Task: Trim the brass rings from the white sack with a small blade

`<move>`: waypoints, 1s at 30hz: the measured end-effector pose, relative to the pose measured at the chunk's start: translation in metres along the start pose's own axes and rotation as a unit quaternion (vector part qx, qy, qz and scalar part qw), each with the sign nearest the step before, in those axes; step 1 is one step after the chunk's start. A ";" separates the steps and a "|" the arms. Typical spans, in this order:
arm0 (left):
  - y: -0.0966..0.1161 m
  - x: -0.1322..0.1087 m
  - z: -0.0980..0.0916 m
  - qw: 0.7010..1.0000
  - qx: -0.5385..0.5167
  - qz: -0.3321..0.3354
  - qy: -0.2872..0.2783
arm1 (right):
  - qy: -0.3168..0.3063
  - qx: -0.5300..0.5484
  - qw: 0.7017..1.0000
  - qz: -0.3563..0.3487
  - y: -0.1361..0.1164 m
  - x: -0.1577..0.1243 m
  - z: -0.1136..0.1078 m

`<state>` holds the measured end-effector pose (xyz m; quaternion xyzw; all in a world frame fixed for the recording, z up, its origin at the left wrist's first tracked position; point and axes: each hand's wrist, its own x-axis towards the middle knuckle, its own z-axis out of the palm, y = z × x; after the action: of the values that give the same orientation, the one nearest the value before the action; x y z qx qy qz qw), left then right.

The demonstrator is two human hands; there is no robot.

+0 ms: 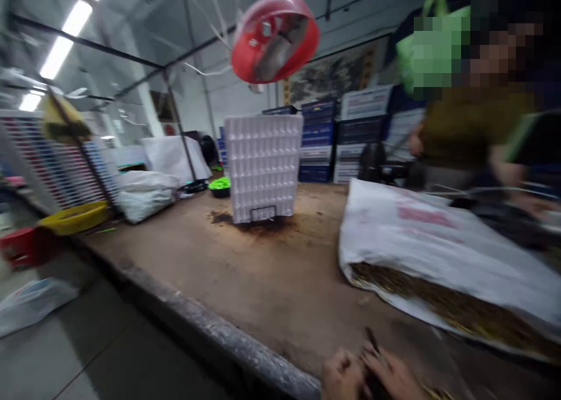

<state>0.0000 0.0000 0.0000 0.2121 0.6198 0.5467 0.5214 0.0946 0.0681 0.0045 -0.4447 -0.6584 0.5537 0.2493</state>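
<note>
At the bottom edge of the head view, my left hand [343, 375] is closed, its fingers curled. Just right of it is my right hand [392, 375], with its fingers closed around a thin dark stick-like piece [372, 339] that points up and away. Both hands are close together over the near part of the brown table [210, 283], and blur hides what lies between them. To the right, a white woven sack [394, 230] lies on its side, its open edge showing many thin brown-gold pieces [438, 301]. Some similar pieces lie below my right hand.
A white ridged tray [265, 166] stands upright in a wire holder, with dark smudges around it. A red lamp [276, 38] hangs above. Behind are a dark bowl of bright green pieces [220, 184] and stacked crates [318, 134]. A co-worker [464, 131] is beyond the sack.
</note>
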 end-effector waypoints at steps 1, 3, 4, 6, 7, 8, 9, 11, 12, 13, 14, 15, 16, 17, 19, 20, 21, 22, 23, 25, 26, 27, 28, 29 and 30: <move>0.004 -0.007 0.000 1.000 -0.007 -0.006 -0.009 | 0.006 0.015 1.000 0.012 -0.009 -0.006 0.002; 0.012 -0.019 -0.002 0.999 -0.016 0.020 -0.039 | -0.005 0.043 0.999 0.014 -0.024 -0.015 0.005; 0.016 -0.022 -0.004 0.998 -0.017 0.026 -0.059 | -0.002 0.059 0.998 0.004 -0.030 -0.017 0.005; 0.019 -0.025 -0.008 0.996 -0.031 0.023 -0.075 | 0.000 0.061 0.998 -0.027 -0.036 -0.021 0.003; 0.018 -0.026 -0.009 0.995 -0.042 0.016 -0.091 | 0.004 0.057 0.998 -0.037 -0.037 -0.024 0.001; 0.017 -0.026 -0.009 0.993 -0.051 0.012 -0.104 | 0.006 0.053 0.998 -0.042 -0.037 -0.027 -0.001; 0.014 -0.027 -0.009 0.991 -0.061 0.008 -0.120 | 0.008 0.049 0.998 -0.046 -0.036 -0.030 -0.004; 0.008 -0.030 -0.006 0.987 -0.081 0.006 -0.136 | 0.020 0.036 0.998 -0.045 -0.032 -0.037 -0.009; 0.005 -0.031 -0.003 0.986 -0.090 0.006 -0.137 | 0.030 0.021 0.998 -0.043 -0.029 -0.041 -0.013; 0.003 -0.032 -0.001 0.986 -0.098 0.006 -0.134 | 0.042 -0.003 0.998 -0.042 -0.027 -0.044 -0.016; 0.001 -0.032 0.002 0.986 -0.104 0.008 -0.131 | 0.055 -0.037 0.997 -0.047 -0.024 -0.048 -0.020; 0.000 -0.033 0.004 0.986 -0.108 0.009 -0.129 | 0.065 -0.079 0.993 -0.057 -0.022 -0.051 -0.023; -0.001 -0.033 0.007 0.986 -0.110 0.007 -0.128 | 0.069 -0.125 0.987 -0.071 -0.020 -0.055 -0.026; 0.000 -0.034 0.010 0.986 -0.108 0.004 -0.127 | 0.068 -0.168 0.979 -0.088 -0.018 -0.060 -0.029; 0.003 -0.037 0.015 0.987 -0.102 -0.006 -0.124 | 0.057 -0.235 0.963 -0.116 -0.016 -0.068 -0.032; 0.006 -0.039 0.017 0.987 -0.098 -0.011 -0.124 | 0.051 -0.256 0.957 -0.122 -0.015 -0.072 -0.032; 0.008 -0.041 0.020 0.988 -0.095 -0.016 -0.123 | 0.048 -0.272 0.953 -0.127 -0.015 -0.075 -0.032; 0.010 -0.043 0.021 0.988 -0.093 -0.019 -0.122 | 0.047 -0.285 0.948 -0.132 -0.014 -0.077 -0.032; 0.012 -0.045 0.023 0.988 -0.091 -0.019 -0.120 | 0.047 -0.296 0.945 -0.134 -0.014 -0.078 -0.032; 0.012 -0.047 0.024 0.989 -0.089 -0.011 -0.117 | 0.046 -0.313 0.939 -0.137 -0.013 -0.079 -0.032; 0.012 -0.047 0.024 0.989 -0.086 -0.003 -0.118 | 0.043 -0.320 0.936 -0.139 -0.013 -0.079 -0.032; 0.010 -0.047 0.023 0.989 -0.081 0.007 -0.121 | 0.040 -0.326 0.934 -0.141 -0.013 -0.079 -0.032; 0.009 -0.047 0.022 0.989 -0.071 0.018 -0.126 | 0.038 -0.332 0.932 -0.143 -0.014 -0.079 -0.033; 0.007 -0.046 0.021 0.989 -0.059 0.028 -0.131 | 0.037 -0.337 0.930 -0.144 -0.014 -0.079 -0.033; 0.006 -0.045 0.020 0.989 -0.047 0.040 -0.134 | 0.036 -0.341 0.928 -0.144 -0.014 -0.080 -0.033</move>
<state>0.0326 -0.0262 0.0267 0.2830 0.5092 0.5623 0.5870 0.1552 0.0162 0.0399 -0.4227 -0.8553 0.2374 0.1829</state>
